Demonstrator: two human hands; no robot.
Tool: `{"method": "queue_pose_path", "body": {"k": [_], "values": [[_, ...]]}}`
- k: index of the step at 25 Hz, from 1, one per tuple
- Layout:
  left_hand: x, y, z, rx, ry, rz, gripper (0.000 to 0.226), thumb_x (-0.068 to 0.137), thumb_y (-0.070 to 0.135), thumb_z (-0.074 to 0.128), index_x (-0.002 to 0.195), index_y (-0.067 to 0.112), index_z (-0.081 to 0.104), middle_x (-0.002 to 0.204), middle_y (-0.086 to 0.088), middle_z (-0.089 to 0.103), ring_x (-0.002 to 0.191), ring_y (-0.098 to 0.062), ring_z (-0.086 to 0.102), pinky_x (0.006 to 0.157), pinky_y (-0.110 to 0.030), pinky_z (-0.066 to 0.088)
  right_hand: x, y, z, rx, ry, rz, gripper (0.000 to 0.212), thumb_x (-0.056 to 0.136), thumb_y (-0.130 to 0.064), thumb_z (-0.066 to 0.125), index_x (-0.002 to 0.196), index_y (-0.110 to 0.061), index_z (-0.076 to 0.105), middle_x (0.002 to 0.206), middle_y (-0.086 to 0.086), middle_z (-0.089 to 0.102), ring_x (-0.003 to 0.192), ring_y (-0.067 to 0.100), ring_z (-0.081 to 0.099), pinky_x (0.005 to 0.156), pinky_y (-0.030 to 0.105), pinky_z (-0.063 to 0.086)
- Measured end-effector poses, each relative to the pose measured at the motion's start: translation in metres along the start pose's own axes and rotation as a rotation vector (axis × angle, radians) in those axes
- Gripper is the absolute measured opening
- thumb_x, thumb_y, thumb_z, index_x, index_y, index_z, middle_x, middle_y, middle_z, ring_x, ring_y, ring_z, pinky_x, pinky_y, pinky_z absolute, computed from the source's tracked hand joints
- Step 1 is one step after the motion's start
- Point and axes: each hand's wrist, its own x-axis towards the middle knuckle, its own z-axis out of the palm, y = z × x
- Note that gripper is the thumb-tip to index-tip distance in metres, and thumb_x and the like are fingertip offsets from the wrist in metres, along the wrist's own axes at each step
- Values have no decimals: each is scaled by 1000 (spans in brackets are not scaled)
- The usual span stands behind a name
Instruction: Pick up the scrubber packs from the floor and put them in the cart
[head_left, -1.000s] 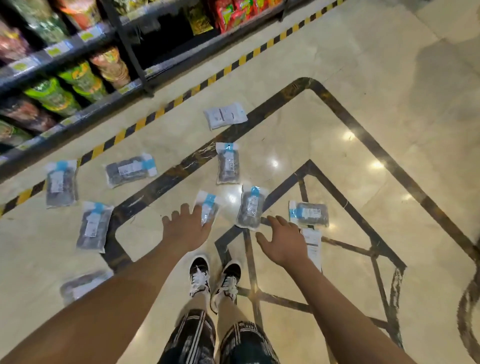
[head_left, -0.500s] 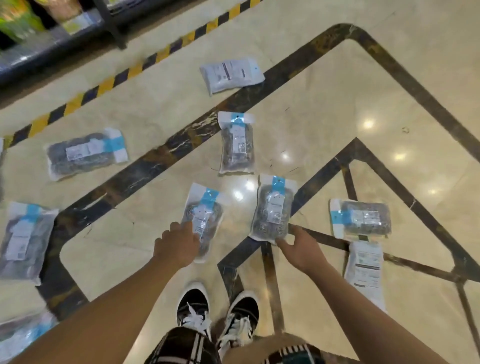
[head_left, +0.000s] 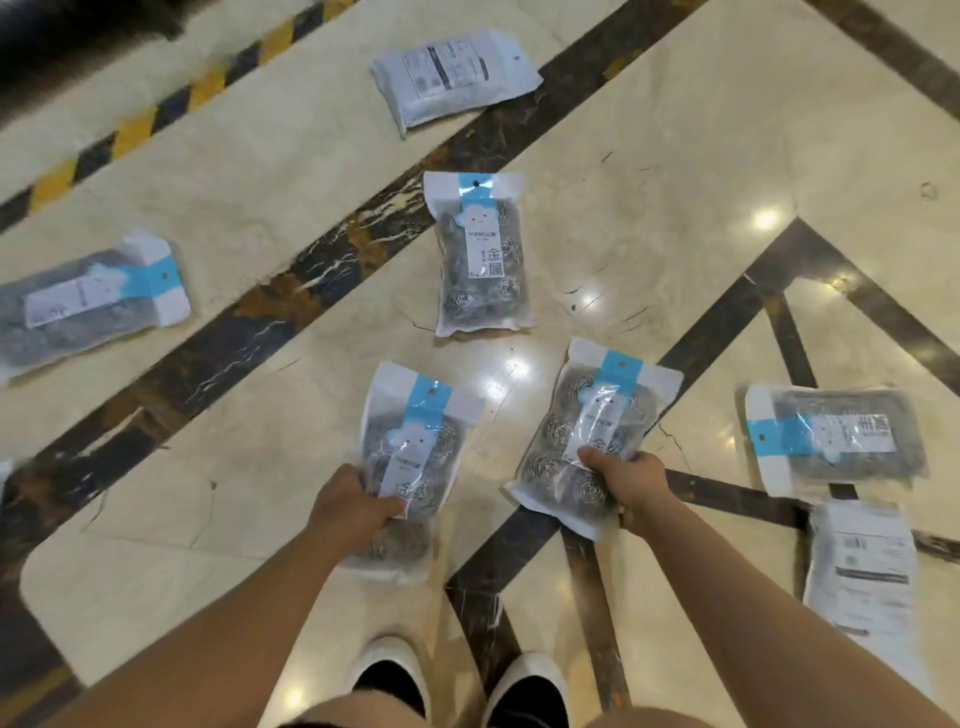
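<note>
Several clear packs of steel scrubbers with blue-and-white headers lie on the marble floor. My left hand (head_left: 350, 506) grips the lower part of one scrubber pack (head_left: 415, 441), thumb over its front. My right hand (head_left: 628, 483) grips a second scrubber pack (head_left: 592, 415) in the same way. Another pack (head_left: 480, 254) lies just beyond them, one (head_left: 836, 436) to the right, one (head_left: 88, 306) to the left. Two packs lie face down: one far (head_left: 452, 73), one at the right (head_left: 862, 566). The cart is out of view.
A yellow-and-black hazard stripe (head_left: 130, 130) runs along the floor at the upper left, by the dark base of a shelf. My shoes (head_left: 457, 686) stand right below the held packs. Dark inlay bands (head_left: 311, 275) cross the floor.
I have bent lower, so the view has closed in on the floor. Both hands went from reaching over the two nearest packs to gripping them.
</note>
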Motion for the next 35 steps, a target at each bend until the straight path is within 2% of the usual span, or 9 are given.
{"method": "queue_pose_path", "body": {"k": [2,8,12,15,21,24,28,32,35], "values": [[-30,11,-8,-92,5,8,57,71,28,88,112,8,54,108,-11,65,97,-30,65,82,-40,55,-31,-1,-9,6,-35,-17,30,86,-6,79,112,-1,65,100,12,73,86,30,70,78,38,57],[-180,56,-75,-302,-24,80,66,65,42,83,111,10,50,108,-6,62,97,-27,64,81,-40,54,-185,-36,-78,-96,-96,-155,27,80,-8,81,103,-13,66,101,9,75,90,28,74,81,42,61],[-289,79,-130,-367,-16,83,64,73,71,74,101,16,58,100,-3,70,87,-21,72,75,-42,61,-301,-86,-125,-98,-143,-267,25,81,-19,85,97,-23,66,96,-2,76,87,17,73,79,39,60],[-384,98,-188,-427,55,107,52,82,62,74,100,15,59,95,1,68,85,-14,66,65,-31,50,-392,-125,-152,-93,-140,-352,28,79,-39,86,92,-30,63,95,-12,73,89,11,71,81,35,55],[-526,106,-293,-647,195,123,50,86,59,72,101,12,64,91,-4,73,80,-20,69,61,-31,46,-558,-185,-185,-219,-168,-482,34,80,-52,81,98,-28,65,95,-9,74,86,12,72,78,35,57],[-587,92,-337,-790,251,104,44,89,57,70,97,14,62,85,-8,71,68,-22,65,58,-32,44,-625,-203,-184,-266,-242,-537,43,76,-61,79,97,-25,70,92,-6,77,84,16,74,80,41,60],[-654,55,-375,-961,359,75,28,94,44,69,81,24,55,64,6,54,57,-14,52,56,-30,40,-695,-217,-166,-369,-330,-644,59,70,-72,74,104,-24,68,98,-4,76,88,19,72,85,48,59],[-694,-11,-394,-1149,484,60,37,90,50,72,106,17,68,84,-1,74,73,-20,70,70,-32,55,-751,-212,-126,-448,-480,-771,91,65,-82,71,126,-16,63,119,2,72,105,25,69,95,49,56],[-725,-70,-406,-1251,594,-31,46,85,58,73,104,16,70,91,-4,79,85,-25,76,87,-46,60,-804,-201,-88,-539,-611,-821,58,81,-58,78,115,-14,63,110,-3,72,93,17,68,80,32,52]]}}
